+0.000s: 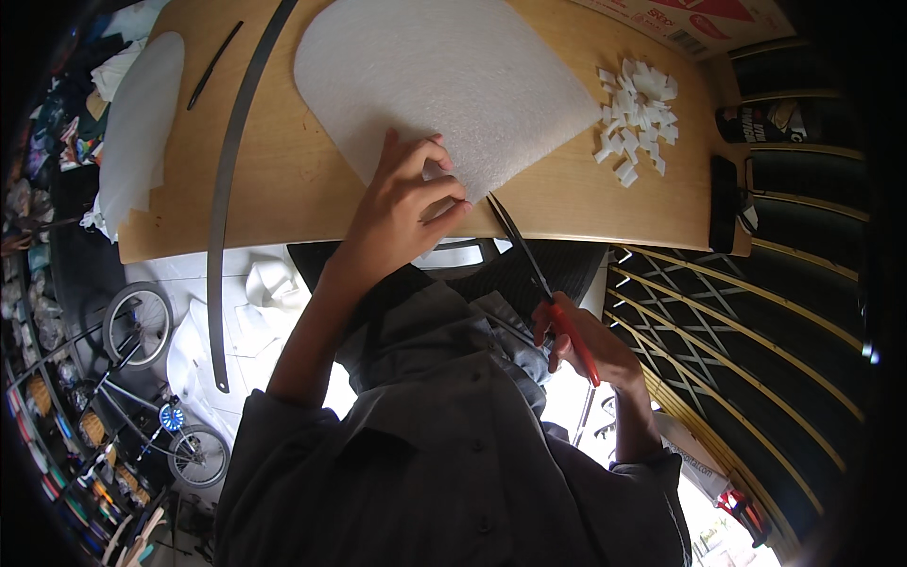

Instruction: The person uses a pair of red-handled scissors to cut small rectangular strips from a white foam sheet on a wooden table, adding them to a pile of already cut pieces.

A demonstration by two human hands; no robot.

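A large white translucent foam-like sheet point(444, 85) with a rounded far end lies on the wooden table. My left hand point(411, 203) rests over its near corner, the thumb and index finger pinched together at the edge and the other fingers bent. In my right hand point(595, 345) is a pair of scissors point(521, 248) with red handles and dark blades. The blades point up and left, their tips close to the sheet's near corner and only slightly apart. Part of the corner is hidden under my left fingers.
Small white offcuts point(642, 113) lie heaped at the table's right. A long metal ruler point(227, 189) overhangs the front edge. Further left are a black pen point(215, 66) and another white sheet point(146, 123). A cardboard box point(680, 24) stands at the far right; a bicycle point(142, 378) is below left.
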